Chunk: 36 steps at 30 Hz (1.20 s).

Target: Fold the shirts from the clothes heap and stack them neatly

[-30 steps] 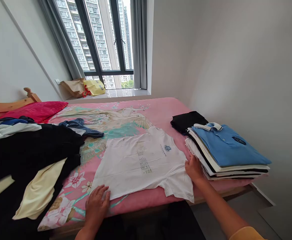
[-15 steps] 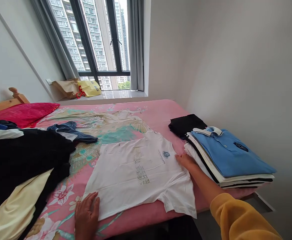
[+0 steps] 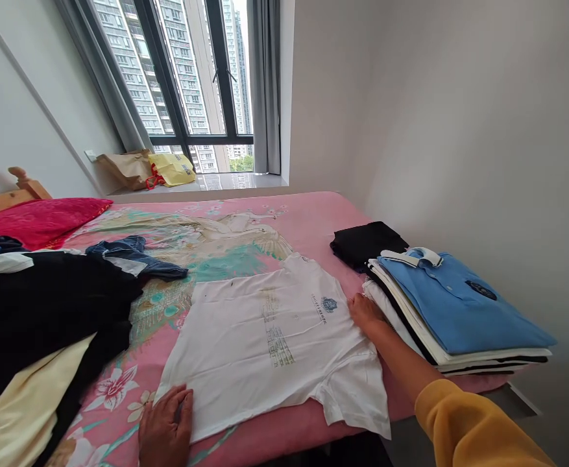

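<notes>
A white short-sleeved T-shirt lies spread on the bed, its collar end to the right and its hem to the left. Blue-grey lettering and a round crest are printed on it. At the hem's near corner rests my left hand, its fingers lightly bent and the thumb apart. My right hand is at the collar with its fingers closed on the edge; the fingertips are partly hidden. Just beyond that hand stands a stack of folded clothes with a blue polo shirt on top.
Folded black clothing lies behind the stack, near the wall. On the left are heaped loose black garments, a cream garment and denim. A red pillow lies at the headboard. Bags sit on the windowsill.
My view has shifted slightly. My left hand shows a little lower and further left, my right hand a little further right, both still at the T-shirt's edges.
</notes>
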Each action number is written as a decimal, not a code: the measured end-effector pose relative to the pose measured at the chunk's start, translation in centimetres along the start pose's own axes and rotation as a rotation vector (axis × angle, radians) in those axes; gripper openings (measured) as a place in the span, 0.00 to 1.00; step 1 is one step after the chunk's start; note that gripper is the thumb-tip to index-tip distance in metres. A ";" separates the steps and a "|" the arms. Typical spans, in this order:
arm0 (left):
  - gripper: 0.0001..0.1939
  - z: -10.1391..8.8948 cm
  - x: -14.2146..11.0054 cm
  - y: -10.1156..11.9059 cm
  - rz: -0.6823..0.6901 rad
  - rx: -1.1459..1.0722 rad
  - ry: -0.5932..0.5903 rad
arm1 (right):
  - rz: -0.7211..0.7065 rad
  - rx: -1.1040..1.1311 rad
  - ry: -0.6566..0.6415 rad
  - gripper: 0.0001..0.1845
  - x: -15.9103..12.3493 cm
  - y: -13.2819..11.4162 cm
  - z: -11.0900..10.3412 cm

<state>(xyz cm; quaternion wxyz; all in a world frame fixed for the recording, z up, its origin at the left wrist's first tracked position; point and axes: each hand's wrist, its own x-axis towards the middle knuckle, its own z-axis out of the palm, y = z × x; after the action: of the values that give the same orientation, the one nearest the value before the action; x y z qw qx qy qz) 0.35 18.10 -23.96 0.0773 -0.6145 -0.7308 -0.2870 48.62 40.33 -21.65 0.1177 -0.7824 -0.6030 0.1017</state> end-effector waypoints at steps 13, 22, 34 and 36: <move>0.14 0.5 -0.5 -0.7 0.018 0.028 0.036 | 0.010 0.122 -0.079 0.22 8.0 -4.3 0.9; 0.13 0.6 -0.7 -0.5 0.006 0.038 0.038 | 0.013 0.062 -0.008 0.17 7.9 -4.4 1.0; 0.13 0.1 -0.5 0.3 0.007 0.035 0.041 | -0.621 -0.062 -0.125 0.29 -3.3 -7.2 2.9; 0.12 0.0 -0.5 0.4 0.001 0.025 0.036 | -0.488 -0.131 -0.180 0.29 -4.0 -6.5 2.7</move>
<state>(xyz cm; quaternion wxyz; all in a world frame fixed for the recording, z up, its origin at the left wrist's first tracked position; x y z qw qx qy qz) 0.80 17.74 -24.06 0.0984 -0.6085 -0.7325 -0.2888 40.84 38.23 -22.15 0.0338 -0.6075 -0.7873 0.1003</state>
